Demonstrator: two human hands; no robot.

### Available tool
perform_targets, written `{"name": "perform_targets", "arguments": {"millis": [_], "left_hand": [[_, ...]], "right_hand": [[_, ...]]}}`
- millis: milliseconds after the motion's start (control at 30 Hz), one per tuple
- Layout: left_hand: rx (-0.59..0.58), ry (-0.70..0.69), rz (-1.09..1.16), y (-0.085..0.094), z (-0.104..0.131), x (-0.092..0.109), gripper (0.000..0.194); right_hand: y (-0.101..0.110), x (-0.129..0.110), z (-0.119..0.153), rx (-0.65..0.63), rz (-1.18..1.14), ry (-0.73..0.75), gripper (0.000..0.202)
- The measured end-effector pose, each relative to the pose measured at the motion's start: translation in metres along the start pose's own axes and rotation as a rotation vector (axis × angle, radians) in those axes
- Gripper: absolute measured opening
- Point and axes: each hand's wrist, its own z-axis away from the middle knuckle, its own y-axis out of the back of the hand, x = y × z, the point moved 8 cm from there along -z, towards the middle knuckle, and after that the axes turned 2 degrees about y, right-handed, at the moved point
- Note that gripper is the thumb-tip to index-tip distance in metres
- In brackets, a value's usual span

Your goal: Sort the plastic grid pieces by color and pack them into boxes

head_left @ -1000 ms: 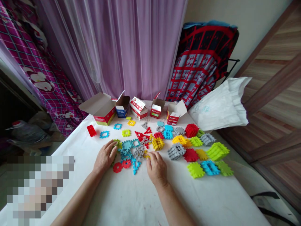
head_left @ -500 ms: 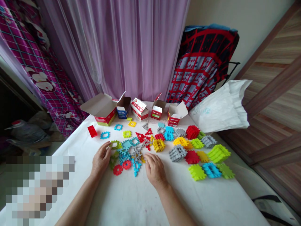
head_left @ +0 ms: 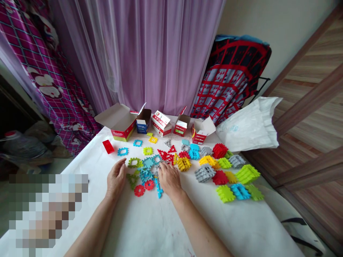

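My left hand (head_left: 117, 175) rests at the left edge of a loose pile of plastic building pieces, its fingers loosely extended and nothing visible in it. Near its fingertips lies a lime square frame piece (head_left: 134, 162), with a green triangle piece (head_left: 132, 181) just below. My right hand (head_left: 169, 177) reaches over the pile's right side, fingers bent down onto the grey pieces (head_left: 155, 170); what lies under the fingertips is hidden. Between the hands are teal square pieces (head_left: 148, 163), two red round pieces (head_left: 139, 190) and a blue triangle piece (head_left: 159, 188).
Stacks of sorted pieces, such as a grey stack (head_left: 205, 173) and a lime stack (head_left: 248, 174), stand on the right. Several open cartons line the back, including a blue box (head_left: 142, 125). A red block (head_left: 108, 146) lies at left; a white bag (head_left: 249, 125) sits back right.
My right hand has moved left and slightly forward onto the grey pieces, its fingers now bent over them. My left hand stays beside the pile. The camera view has shifted slightly.
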Motion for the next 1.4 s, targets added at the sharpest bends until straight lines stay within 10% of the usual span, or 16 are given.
{"name": "perform_targets", "arguments": {"millis": [267, 667, 1400], "left_hand": [[0.025, 0.088, 0.189, 0.005, 0.001, -0.005, 0.044], [0.02, 0.1, 0.203, 0.007, 0.009, -0.003, 0.045], [-0.016, 0.1, 0.15, 0.003, 0.008, -0.005, 0.046]], "right_hand": [[0.003, 0.031, 0.034, 0.219, -0.264, -0.039, 0.037], [0.002, 0.01, 0.048, 0.106, -0.131, -0.007, 0.041], [0.005, 0.048, 0.057, 0.302, -0.221, -0.172, 0.034]]}}
